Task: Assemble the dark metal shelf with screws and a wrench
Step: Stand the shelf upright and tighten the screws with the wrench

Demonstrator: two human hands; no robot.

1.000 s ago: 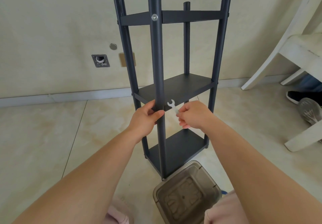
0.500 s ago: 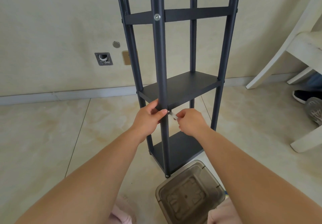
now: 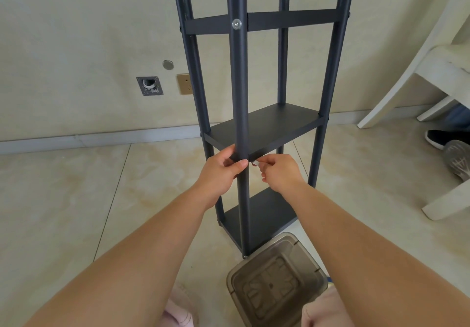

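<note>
Since a second ago the right hand [image 3: 278, 173] has brought its pinched wrench [image 3: 255, 163] against the front post of the upright shelf [image 3: 267, 128] on the floor, left hand [image 3: 223, 169] gripping that post; barely visible, the wrench could slip off the screw.

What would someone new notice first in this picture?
The tall dark metal shelf standing mid-frame on the tiled floor. At its middle tier, the left hand grips the front post while the right hand pinches a small wrench beside it.
</note>
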